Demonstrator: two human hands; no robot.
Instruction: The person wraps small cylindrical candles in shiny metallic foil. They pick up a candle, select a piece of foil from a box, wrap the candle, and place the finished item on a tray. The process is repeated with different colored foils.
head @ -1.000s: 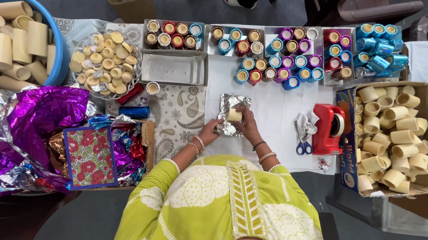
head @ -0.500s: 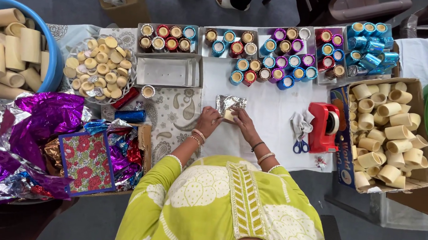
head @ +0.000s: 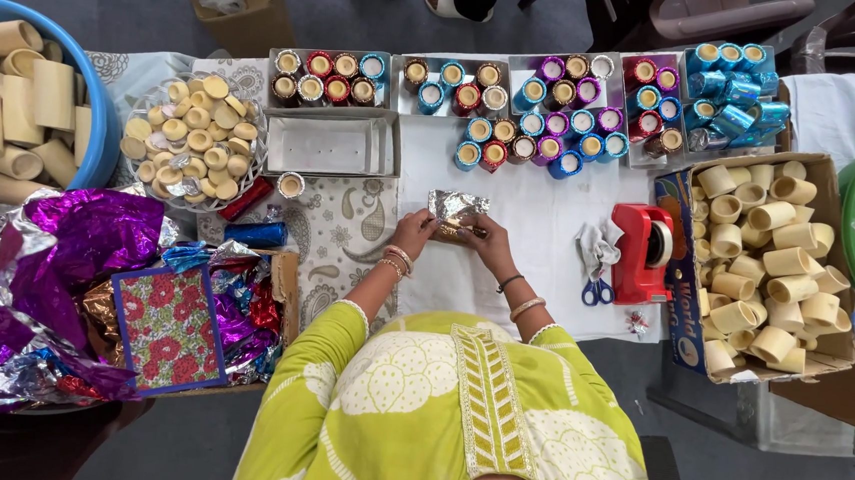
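The silver foil piece (head: pixel 453 212) lies on the white cloth of the table (head: pixel 539 228), about midway between the table's left and right edges and closer to its near edge than to the trays along the far edge. It is crumpled around something small; what sits inside is too hidden to tell. Both hands meet on it. The left hand (head: pixel 414 234) comes in from the lower left, forearm angled up toward the middle of the table, wrist wearing bangles, fingers curled and pinching the foil's left side. The right hand (head: pixel 487 244) comes in from the lower right, wrist bent inward, fingers closed on the foil's right and lower edge. The two hands are just beside each other, the foil held between them and resting low against the cloth.

Along the far edge stand trays of foil-wrapped cups (head: pixel 546 118) in red, blue, purple and silver, and an empty metal tray (head: pixel 332 144) sits left of centre. A round basket of small cream discs (head: pixel 194 138) is toward the far left corner, with a blue tub of cream tubes (head: pixel 26 102) beyond the left edge. Right of the hands lie blue-handled scissors (head: pixel 598 272) and a red tape dispenser (head: pixel 642 250). At the right edge a cardboard box of bare cream cups (head: pixel 762 263) stands. Purple and silver foil sheets (head: pixel 54 274) are heaped at the near left corner.
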